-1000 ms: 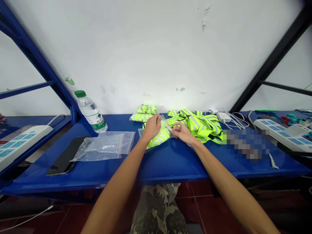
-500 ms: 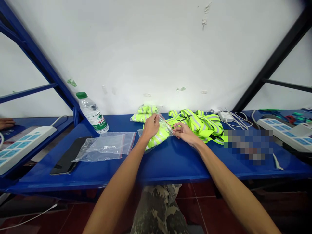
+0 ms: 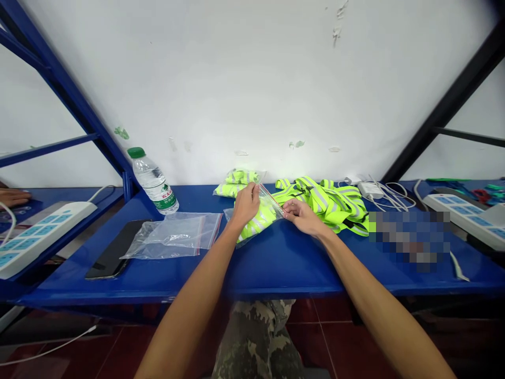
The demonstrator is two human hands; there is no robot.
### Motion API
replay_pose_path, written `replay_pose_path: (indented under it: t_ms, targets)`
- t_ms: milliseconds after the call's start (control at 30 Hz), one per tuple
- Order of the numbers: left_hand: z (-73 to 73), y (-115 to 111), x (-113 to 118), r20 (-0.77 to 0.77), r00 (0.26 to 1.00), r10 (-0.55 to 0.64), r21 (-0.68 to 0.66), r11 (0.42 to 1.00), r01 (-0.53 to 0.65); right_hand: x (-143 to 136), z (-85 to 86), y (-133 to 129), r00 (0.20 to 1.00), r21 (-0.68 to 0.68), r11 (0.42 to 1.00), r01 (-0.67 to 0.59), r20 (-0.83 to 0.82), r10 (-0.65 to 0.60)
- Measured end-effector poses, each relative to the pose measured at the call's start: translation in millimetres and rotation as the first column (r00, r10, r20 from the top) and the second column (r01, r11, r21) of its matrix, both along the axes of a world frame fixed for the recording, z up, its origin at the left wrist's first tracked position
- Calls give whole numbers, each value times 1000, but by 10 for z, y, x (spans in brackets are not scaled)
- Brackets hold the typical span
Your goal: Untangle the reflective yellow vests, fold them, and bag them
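A clear zip bag (image 3: 258,223) with a yellow-green reflective strap folded inside lies tilted on the blue table. My left hand (image 3: 246,202) is closed on the upper left end of its red-lined seal. At the seal's lower right end, my right hand (image 3: 300,215) pinches the edge between thumb and fingers. Behind the left hand rests another filled bag (image 3: 239,181) of the same yellow-green strap. A loose heap of yellow-green reflective straps (image 3: 325,202) with grey stripes lies just beyond the right hand. Flat clear zip bags (image 3: 177,234) are stacked to the left.
A water bottle (image 3: 155,184) with a green cap stands at the back left. Near it lies a black phone (image 3: 114,255), partly under the flat bags. White cables and a charger (image 3: 371,190) sit at the right. Power strips (image 3: 47,237) flank both sides. Another person's hand (image 3: 13,197) shows far left.
The view has shifted slightly, so everything appears a little further right. Both hands stay on the bag's seal, with hardly any other movement.
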State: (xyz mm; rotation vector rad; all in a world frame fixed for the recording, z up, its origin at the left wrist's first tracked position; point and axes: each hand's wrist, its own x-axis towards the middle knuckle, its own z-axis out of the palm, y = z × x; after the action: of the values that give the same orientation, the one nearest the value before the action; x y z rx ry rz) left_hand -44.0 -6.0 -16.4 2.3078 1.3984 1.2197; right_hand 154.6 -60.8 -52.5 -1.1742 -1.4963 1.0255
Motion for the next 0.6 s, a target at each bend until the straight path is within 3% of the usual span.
replay_pose_path:
  t_ms: [267,433,600]
  targets:
    - [19,-12,6,13,1000,18,0,1000,-18,-78,-35,15,1000,100,995,-4,8,4]
    - [27,-36,13,19,1000,11,3,1000,-12,-103,-23,1,1000,68,998,1,-26,0]
    - [37,-55,22,21,1000,-5,1,1000,5,-146,-13,-24,979,122,992,14,202,-39]
